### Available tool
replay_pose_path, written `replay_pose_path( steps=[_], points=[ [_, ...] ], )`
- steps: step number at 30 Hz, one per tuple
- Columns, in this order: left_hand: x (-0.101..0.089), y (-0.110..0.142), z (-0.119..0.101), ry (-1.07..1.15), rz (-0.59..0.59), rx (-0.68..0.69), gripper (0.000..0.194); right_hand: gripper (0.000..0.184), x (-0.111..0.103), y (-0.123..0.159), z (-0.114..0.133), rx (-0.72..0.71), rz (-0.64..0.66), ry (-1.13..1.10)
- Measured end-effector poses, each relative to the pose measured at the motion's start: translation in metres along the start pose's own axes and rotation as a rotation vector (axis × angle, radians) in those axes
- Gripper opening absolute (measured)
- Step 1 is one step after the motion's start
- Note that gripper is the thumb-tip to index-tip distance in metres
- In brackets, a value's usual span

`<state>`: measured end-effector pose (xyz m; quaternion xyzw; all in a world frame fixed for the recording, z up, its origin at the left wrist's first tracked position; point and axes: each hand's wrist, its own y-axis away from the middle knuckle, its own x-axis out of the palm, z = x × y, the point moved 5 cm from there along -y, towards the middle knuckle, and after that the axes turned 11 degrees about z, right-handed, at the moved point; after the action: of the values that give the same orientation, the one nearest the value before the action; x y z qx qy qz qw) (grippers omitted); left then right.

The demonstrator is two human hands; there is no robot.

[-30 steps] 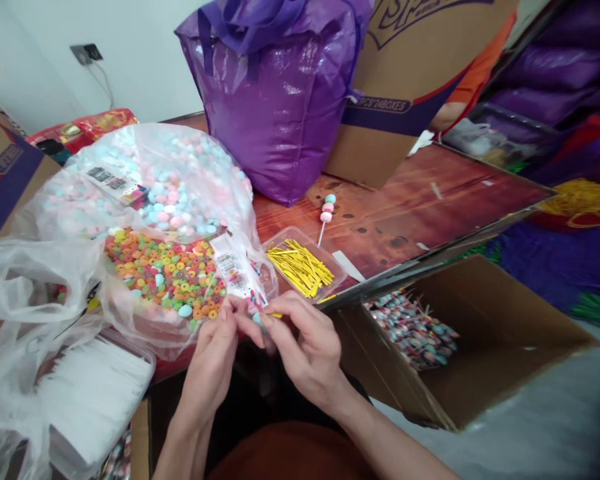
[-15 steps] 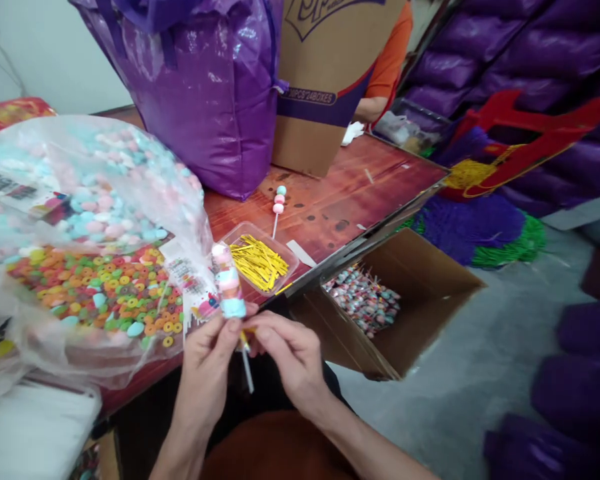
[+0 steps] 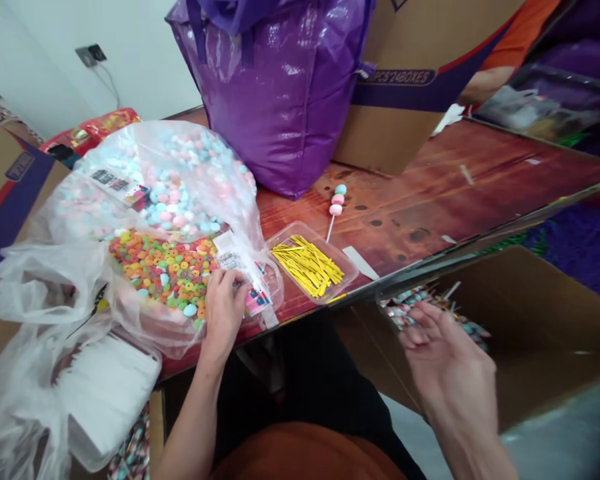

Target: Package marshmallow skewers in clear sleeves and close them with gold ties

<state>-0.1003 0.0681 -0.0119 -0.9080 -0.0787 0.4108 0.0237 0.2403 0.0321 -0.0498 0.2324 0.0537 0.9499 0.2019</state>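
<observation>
My right hand is over the cardboard box, palm up, its fingers loosely spread with nothing in them. Wrapped candy skewers lie in the box beneath it, and one white stick pokes up beyond the fingers. My left hand rests at the table edge, fingers curled in beside a printed clear packet; whatever they pinch is hidden. Ring-shaped gummy candies fill a clear bag just left of that hand. To its right, gold twist ties lie in a clear plastic tray.
An unwrapped candy skewer lies beyond the tray. Behind stand a purple bag and a printed carton. A large bag of pastel candies is at the left, near a tub of white sticks. Another person's arm shows at far right.
Both hands held a wrapped candy skewer together; they have parted. The right moved right over the box and let go; the left moved to the packet. The view swung left.
</observation>
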Motion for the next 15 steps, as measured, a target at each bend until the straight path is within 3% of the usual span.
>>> replay_pose_path(
  steps=[3, 5, 9, 12, 15],
  points=[
    [-0.001, -0.004, 0.006, 0.116, -0.033, -0.019, 0.012, 0.022, 0.026, 0.015, -0.003, -0.041, 0.090, 0.049],
    [-0.004, -0.002, 0.005, 0.261, -0.092, -0.038, 0.010, 0.018, 0.056, 0.032, -0.010, -0.052, 0.247, 0.169],
    [-0.015, 0.009, -0.007, 0.512, -0.171, -0.057, 0.012, 0.025, 0.118, 0.059, -0.034, 0.070, 0.578, 0.327],
    [-0.017, 0.023, -0.027, 0.573, -0.121, -0.025, 0.014, 0.033, 0.151, 0.065, -0.047, 0.150, 0.666, 0.258],
    [-0.013, 0.044, -0.039, 0.655, -0.164, -0.064, 0.014, 0.021, 0.169, 0.063, -0.050, 0.147, 0.677, 0.176]
  ],
)
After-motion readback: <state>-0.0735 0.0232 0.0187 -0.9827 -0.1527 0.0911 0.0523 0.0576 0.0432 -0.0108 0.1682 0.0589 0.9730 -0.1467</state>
